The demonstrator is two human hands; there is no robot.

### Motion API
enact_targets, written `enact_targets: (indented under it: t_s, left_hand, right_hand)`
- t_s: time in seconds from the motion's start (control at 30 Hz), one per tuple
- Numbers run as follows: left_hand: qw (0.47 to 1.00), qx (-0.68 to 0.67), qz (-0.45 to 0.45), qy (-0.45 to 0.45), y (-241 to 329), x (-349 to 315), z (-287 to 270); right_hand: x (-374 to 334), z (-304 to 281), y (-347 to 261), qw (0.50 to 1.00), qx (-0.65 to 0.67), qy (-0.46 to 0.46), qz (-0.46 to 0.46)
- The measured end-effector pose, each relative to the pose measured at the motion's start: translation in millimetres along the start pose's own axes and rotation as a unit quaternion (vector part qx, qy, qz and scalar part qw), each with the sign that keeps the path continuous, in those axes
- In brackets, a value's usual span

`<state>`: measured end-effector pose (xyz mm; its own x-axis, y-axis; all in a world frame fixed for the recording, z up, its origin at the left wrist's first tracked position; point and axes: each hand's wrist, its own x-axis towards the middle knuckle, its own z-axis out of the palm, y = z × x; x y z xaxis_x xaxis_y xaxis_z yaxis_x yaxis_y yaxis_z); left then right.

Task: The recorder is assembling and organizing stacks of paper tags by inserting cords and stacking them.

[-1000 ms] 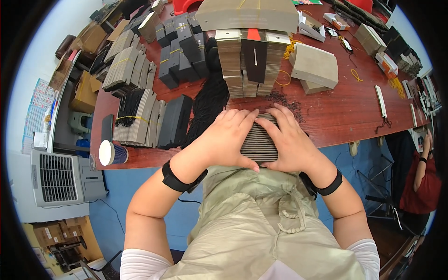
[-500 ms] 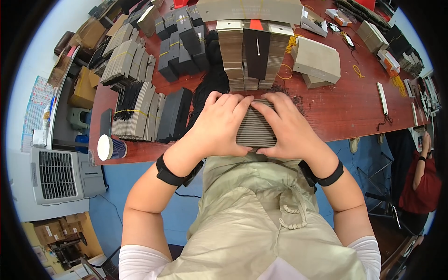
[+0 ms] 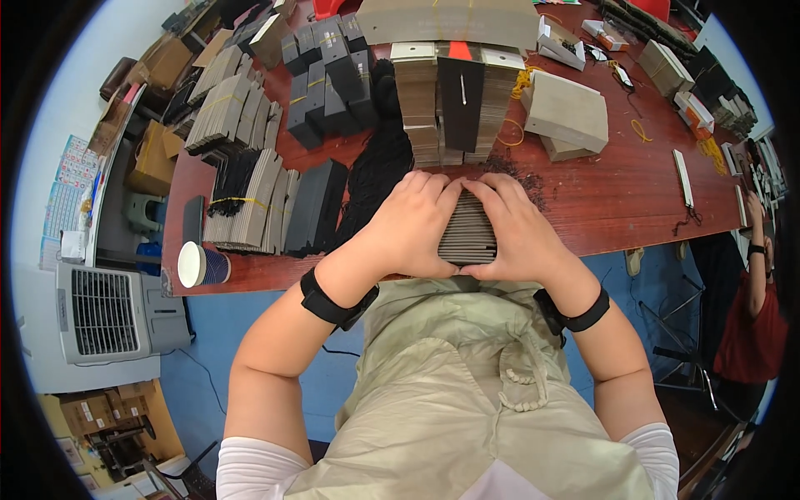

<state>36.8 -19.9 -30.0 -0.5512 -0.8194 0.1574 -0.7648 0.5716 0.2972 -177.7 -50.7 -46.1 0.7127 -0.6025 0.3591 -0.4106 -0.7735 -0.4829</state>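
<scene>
At the near edge of the table, a stack of thin grey cardboard pieces (image 3: 468, 235) sits between my two hands. My left hand (image 3: 417, 223) is wrapped round its left side, and my right hand (image 3: 523, 227) grips the right side. Fingertips almost meet at the far end of the stack, and the thumbs come together at the near end. Only the middle of the stack shows between them. Just beyond my hands stand tall piles of cards (image 3: 415, 100) with a black card (image 3: 458, 100) upright among them. Black cords (image 3: 375, 179) lie to the left of my left hand.
On the reddish table (image 3: 617, 192), banded grey card bundles (image 3: 250, 200) and dark boxes (image 3: 321, 92) fill the left side. A paper cup (image 3: 192, 265) stands at the near left corner. Pale boxes (image 3: 567, 108) lie to the right. Another person (image 3: 750, 325) is at the far right.
My left hand has shifted right, toward my right hand, so less of the stack shows between them. Both hands still hold it. The other person's arm at the right has risen.
</scene>
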Motion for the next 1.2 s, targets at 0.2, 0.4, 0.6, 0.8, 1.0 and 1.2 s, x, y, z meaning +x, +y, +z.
enact_targets:
  t_s: [0.2, 0.4, 0.6, 0.8, 1.0, 1.2]
  left_hand:
    - [0.999, -0.012, -0.013, 0.052, 7, -9, -16]
    - [0.943, -0.311, -0.066, 0.104, -2, -45, -65]
    - [0.888, -0.407, -0.144, 0.159, -5, -66, -93]
    - [0.775, -0.592, -0.064, 0.209, -41, -103, -68]
    - [0.532, -0.801, -0.038, 0.274, -21, -80, -59]
    - [0.576, -0.772, -0.125, 0.238, 9, -61, -62]
  right_hand:
    - [2, -16, -12, 1.0, 0.022, 0.01, -0.013]
    - [-6, -49, 8, 0.871, 0.473, 0.131, 0.012]
    - [-11, 22, -14, 0.998, -0.033, -0.03, -0.035]
    - [6, 44, -16, 0.993, -0.098, -0.061, 0.016]
    - [-15, 4, 27, 0.97, -0.219, -0.03, 0.105]
    - [-6, -20, -23, 0.995, 0.036, 0.092, 0.002]
